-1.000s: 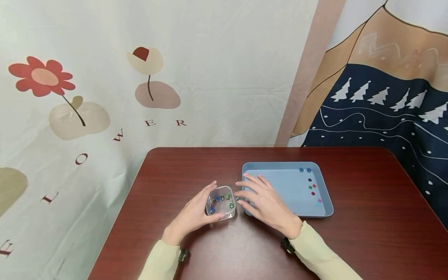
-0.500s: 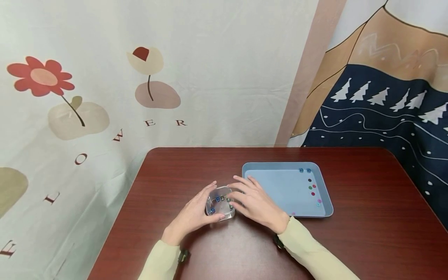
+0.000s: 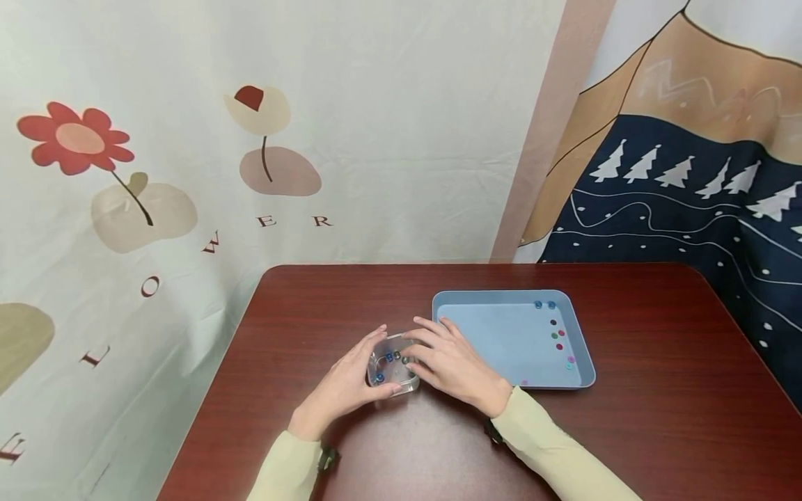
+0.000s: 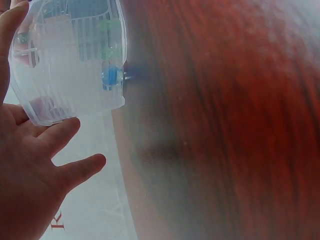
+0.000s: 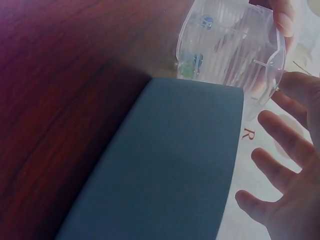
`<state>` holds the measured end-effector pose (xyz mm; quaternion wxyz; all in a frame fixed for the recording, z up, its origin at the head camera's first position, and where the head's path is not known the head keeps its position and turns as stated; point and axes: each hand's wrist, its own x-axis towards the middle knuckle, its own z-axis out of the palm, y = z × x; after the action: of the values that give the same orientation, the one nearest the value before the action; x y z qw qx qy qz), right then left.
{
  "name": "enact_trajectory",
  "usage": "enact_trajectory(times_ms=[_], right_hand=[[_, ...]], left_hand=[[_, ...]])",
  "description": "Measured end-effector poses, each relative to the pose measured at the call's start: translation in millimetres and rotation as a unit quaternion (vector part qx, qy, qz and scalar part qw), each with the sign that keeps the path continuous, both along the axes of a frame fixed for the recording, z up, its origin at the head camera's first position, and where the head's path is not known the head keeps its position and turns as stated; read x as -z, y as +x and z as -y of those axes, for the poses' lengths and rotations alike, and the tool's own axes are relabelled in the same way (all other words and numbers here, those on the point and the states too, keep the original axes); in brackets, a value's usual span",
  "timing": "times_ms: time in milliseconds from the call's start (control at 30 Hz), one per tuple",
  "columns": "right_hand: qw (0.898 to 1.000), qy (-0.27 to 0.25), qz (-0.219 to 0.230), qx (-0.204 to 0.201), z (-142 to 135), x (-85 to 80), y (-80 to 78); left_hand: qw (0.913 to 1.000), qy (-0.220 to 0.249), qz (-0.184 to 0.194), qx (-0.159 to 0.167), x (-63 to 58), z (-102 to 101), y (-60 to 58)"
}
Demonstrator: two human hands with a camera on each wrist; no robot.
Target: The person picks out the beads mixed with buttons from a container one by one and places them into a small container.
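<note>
My left hand point(image 3: 344, 379) grips a small clear plastic box point(image 3: 397, 374) standing on the table, thumb on the near side and fingers on the far side. Inside lie several blue and green beads, among them a blue bead point(image 3: 379, 377). My right hand point(image 3: 457, 365) reaches over the box's right rim, thumb and index finger closed about a green bead point(image 3: 405, 360); its other fingers are spread. The right wrist view shows the clear box point(image 5: 235, 40) side-on, its wall partly veiling those fingertips. In the left wrist view the box point(image 4: 75, 85) shows blue and green beads through its plastic.
A blue tray point(image 3: 495, 341) stands just right of the box, partly under my right forearm and hand. Along its right side lie two blue beads point(image 3: 544, 305) and several small coloured discs point(image 3: 560, 346). A printed curtain point(image 3: 407, 139) hangs behind the brown table point(image 3: 658, 390).
My right hand has moved left from the tray's left edge into the box, uncovering a pink disc at the tray's near edge. The left hand and box have stayed put.
</note>
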<state>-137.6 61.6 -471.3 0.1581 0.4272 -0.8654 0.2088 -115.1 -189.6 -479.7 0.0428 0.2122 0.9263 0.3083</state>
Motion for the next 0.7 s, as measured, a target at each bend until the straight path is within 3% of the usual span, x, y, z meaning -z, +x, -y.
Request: enact_trajectory(times_ms=[400,700], right_hand=[[1.000,0.003,0.005,0.018,-2.2,2.7,0.2],[0.999,-0.034,0.007,0.025,-27.1,-1.3,9.4]], left_hand=[[1.0000,0.004,0.002,0.005,0.5,-0.7,-0.6],[0.9999,0.009,-0.004,0.004,0.7,0.1,-0.5]])
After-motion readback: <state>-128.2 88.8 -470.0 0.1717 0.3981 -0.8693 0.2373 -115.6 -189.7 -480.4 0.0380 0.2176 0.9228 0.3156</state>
